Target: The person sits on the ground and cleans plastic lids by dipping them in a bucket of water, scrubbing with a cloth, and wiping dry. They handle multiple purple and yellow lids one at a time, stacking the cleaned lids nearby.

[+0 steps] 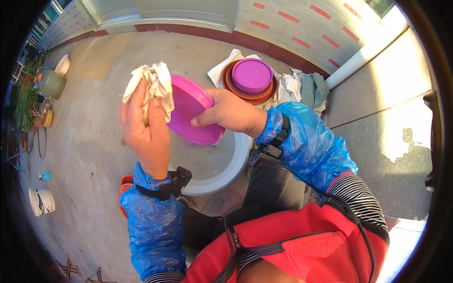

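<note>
My right hand [231, 111] grips the near right rim of a purple round plastic tray [191, 113], thumb on its inside, the tray tilted up. A crumpled cream cloth [155, 88] is held between the fingers and thumb of my left hand [145, 123], at the tray's left edge. Below both hands stands a wide grey-rimmed tub [226, 177] with cloudy water. Beyond my right hand lies a stack of round brown plastic trays [226, 76] topped by a purple tray [252, 75], on pale cloths.
Grey-green and white cloths [313, 90] lie by the wall at the right. An orange-red container [125, 184] is partly hidden behind my left forearm. Farther left stand a white bucket [42, 201], a green pot [51, 84] and plants [26, 102]. A cable runs along my right sleeve.
</note>
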`<state>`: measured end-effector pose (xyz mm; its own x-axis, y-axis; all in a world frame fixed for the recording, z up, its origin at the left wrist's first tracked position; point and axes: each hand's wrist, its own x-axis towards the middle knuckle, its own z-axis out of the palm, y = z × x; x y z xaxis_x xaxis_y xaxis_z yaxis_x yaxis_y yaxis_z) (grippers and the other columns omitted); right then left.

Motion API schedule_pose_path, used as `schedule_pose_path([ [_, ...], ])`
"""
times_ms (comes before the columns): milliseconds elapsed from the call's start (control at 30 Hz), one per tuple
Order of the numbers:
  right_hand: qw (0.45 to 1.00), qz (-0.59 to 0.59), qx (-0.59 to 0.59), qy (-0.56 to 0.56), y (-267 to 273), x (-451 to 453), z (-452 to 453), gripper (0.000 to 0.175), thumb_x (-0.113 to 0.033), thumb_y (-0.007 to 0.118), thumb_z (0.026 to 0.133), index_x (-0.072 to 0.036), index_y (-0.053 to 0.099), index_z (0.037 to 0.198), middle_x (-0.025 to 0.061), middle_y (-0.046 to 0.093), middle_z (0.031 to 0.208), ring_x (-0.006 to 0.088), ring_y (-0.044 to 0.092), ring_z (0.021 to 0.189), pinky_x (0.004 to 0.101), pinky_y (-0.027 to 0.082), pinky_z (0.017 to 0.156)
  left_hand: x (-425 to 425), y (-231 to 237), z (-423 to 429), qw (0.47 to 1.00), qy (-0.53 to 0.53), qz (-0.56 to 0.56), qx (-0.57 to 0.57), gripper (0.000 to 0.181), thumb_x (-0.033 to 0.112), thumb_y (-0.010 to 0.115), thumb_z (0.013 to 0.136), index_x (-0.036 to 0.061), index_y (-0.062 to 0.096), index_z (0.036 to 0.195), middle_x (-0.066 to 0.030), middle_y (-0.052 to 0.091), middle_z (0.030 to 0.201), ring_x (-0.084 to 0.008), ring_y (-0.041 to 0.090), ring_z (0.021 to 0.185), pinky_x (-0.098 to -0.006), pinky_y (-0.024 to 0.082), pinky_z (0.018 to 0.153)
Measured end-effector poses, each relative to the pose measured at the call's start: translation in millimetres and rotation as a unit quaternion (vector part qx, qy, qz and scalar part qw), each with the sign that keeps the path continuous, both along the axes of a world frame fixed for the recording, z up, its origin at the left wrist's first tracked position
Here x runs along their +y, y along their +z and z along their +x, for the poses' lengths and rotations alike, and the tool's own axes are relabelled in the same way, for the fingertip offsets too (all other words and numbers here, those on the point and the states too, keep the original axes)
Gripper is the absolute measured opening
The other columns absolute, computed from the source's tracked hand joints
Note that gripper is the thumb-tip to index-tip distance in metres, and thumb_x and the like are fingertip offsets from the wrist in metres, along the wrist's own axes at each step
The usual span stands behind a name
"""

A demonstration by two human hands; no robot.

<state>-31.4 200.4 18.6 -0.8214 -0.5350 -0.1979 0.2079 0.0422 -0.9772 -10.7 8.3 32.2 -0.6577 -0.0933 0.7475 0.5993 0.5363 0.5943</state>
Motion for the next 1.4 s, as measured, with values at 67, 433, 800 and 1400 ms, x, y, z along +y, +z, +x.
schedule_pose_path([
  [67, 0.948, 0.072, 0.308, -0.028, -10, -7, -3, 0.041, -0.009, 0.072, 0.081, -0.012, 0.067, 0.122, 0.0126, 0.072, 0.110, 0.0256, 0.068, 0.101, 0.0366, 0.053, 0.092, 5, 6, 4, 0.955, -0.088, -0.278, 0.055, 0.041, -0.001, 0.062, 0.079, 0.0072, 0.070, 0.119, -0.0057, 0.067, 0.129, -0.0284, 0.061, 0.114, -0.0413, 0.045, 0.101],
  [433, 0.992, 0.024, 0.126, -0.011, 11, 3, 15, 0.043, -0.002, 0.066, 0.080, -0.002, 0.068, 0.122, 0.0082, 0.074, 0.102, 0.0157, 0.066, 0.092, 0.0320, 0.054, 0.085, -21, -6, -12, 0.987, 0.015, -0.157, 0.009, 0.041, -0.003, 0.059, 0.076, 0.0053, 0.069, 0.115, -0.0088, 0.069, 0.121, -0.0323, 0.060, 0.109, -0.0439, 0.049, 0.096],
  [800, 0.995, -0.055, 0.069, -0.039, 23, 12, 19, 0.041, 0.001, 0.073, 0.084, 0.000, 0.068, 0.125, 0.0047, 0.073, 0.114, 0.0135, 0.067, 0.103, 0.0310, 0.053, 0.096, -53, -17, -8, 0.977, 0.005, 0.109, -0.182, 0.045, -0.002, 0.054, 0.084, 0.0002, 0.063, 0.127, -0.0144, 0.068, 0.114, -0.0286, 0.064, 0.105, -0.0379, 0.050, 0.095],
  [1400, 0.990, 0.080, 0.116, -0.004, 17, 1, 21, 0.043, 0.004, 0.060, 0.081, 0.003, 0.065, 0.123, 0.0067, 0.071, 0.108, 0.0149, 0.066, 0.098, 0.0300, 0.052, 0.090, -44, -3, 15, 0.982, -0.046, -0.174, -0.064, 0.031, 0.005, 0.069, 0.074, 0.0134, 0.066, 0.105, -0.0095, 0.065, 0.104, -0.0362, 0.059, 0.097, -0.0450, 0.052, 0.083],
])
